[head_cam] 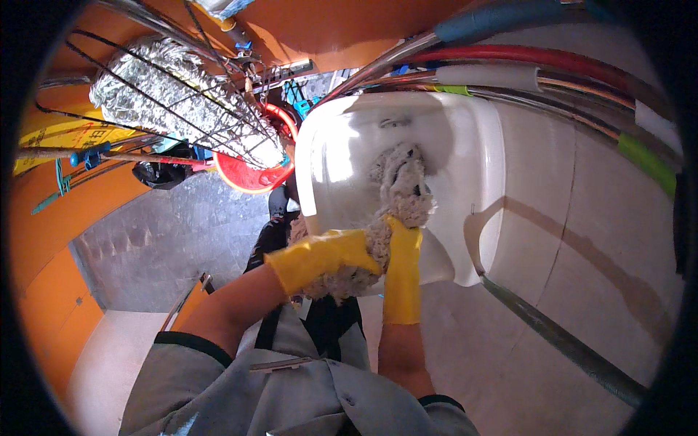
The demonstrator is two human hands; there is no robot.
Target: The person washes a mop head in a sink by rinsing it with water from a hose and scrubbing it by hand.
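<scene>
My left hand (349, 250) and my right hand (402, 242) both wear yellow rubber gloves. They grip a long, shaggy grey-beige mop cloth (403, 182) between them. The right hand holds its middle, where the cloth is bunched. Left of it, the other hand closes around a lower stretch, and the loose end hangs below near my clothes. The cloth's far part lies in a white ceramic basin (493, 158) in front of me and bears dark specks. An overflow slot (395, 123) shows in the basin's back wall. The gloves hide parts of the cloth.
A red bucket (245, 177) stands left of the basin beneath a large white fluffy mop head (163, 92) and a black wire rack (152, 79). Several poles, one with a red shaft (480, 53), lean behind the basin. A greenish tube (556, 332) slants away at right.
</scene>
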